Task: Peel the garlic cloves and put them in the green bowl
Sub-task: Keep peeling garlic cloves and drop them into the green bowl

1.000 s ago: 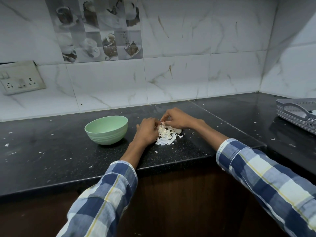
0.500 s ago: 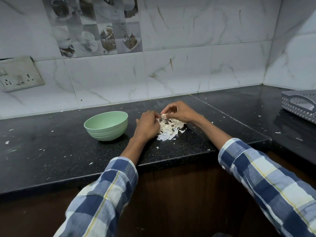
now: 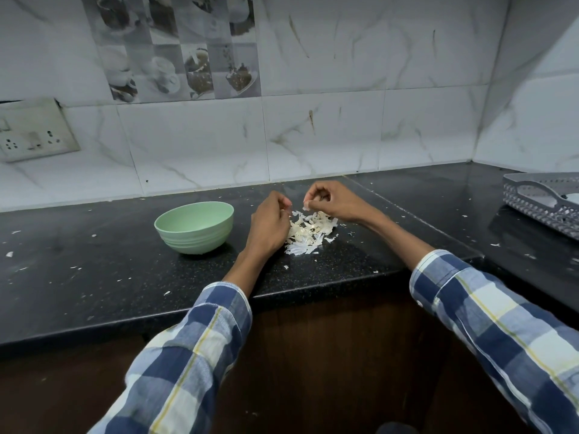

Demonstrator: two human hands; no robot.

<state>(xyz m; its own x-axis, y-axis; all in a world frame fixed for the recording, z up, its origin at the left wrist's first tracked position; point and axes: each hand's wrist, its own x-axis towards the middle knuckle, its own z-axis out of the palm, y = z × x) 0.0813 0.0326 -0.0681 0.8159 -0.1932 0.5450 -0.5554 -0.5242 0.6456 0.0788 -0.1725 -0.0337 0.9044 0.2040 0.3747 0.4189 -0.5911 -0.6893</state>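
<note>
On the black counter, both hands' grips are curled over peelings; contents unclear; bowl left.

Readable text: I find none on anything in view.
Picture tiles: I see images only, no words.

The left hand hides whatever its curled fingers hold; the grey tray and wall socket run off the edges
</note>
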